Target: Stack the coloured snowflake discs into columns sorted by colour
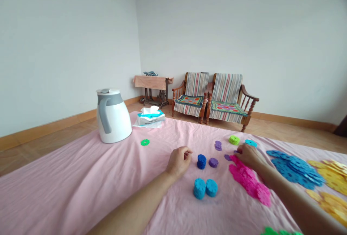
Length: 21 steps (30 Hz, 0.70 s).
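Left hand: the left hand (179, 161) rests on the pink cloth (81, 184), fingers curled loosely inward; whether it holds a piece, I cannot tell.
Right hand: the right hand (248, 155) lies palm down at the far end of the magenta pile (249, 181), fingertips by a loose purple disc (227, 157); whether anything is pinched under them is hidden.
Between the hands: a dark blue stack (201, 161) just beside the left fingers, with a purple stack (213, 162) next to it.
Nearer the body: two light blue stacks (205, 188), touching side by side.
Beyond the right hand: a second purple pair (218, 145), a lime stack (234, 140) and a cyan disc (251, 143).
Right edge: a spread blue pile (295, 166), then a yellow pile (332, 177).
Far left: a lone green disc (145, 142), a white kettle (111, 115) and a tissue pack (150, 117).
Risk: the dark blue stack stands near the left knuckles, so a sideways drift could likely topple it; the right forearm lies over the magenta pile and could drag pieces along; the soft, wrinkled cloth probably gives short stacks poor footing.
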### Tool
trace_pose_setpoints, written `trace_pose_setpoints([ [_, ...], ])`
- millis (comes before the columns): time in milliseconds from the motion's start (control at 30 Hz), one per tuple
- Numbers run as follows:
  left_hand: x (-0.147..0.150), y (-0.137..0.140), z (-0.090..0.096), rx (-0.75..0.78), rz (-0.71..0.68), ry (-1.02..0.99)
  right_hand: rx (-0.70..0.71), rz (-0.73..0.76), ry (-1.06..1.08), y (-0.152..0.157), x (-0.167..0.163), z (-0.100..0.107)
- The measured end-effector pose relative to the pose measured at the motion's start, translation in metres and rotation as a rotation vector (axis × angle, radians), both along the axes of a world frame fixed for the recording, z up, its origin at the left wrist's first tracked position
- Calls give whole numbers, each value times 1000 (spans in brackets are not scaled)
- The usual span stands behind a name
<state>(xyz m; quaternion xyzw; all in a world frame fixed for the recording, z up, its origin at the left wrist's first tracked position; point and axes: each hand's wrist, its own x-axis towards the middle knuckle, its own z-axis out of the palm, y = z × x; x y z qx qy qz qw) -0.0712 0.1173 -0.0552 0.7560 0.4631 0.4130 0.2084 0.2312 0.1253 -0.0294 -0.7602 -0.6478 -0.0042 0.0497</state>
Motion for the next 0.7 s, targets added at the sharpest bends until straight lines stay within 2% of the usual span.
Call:
trace_pose_setpoints([
  [167,0,0,0,-8,2,7,83,-45,68,0,-6,-4],
  [400,0,-1,1,-17,-5,2,236,-28,215,-18,-25,17],
  [567,0,-1,2,-23,-6,8,181,141,507,-23,-57,13],
  [700,0,-2,3,-21,-7,8,104,175,688,-20,-69,2],
])
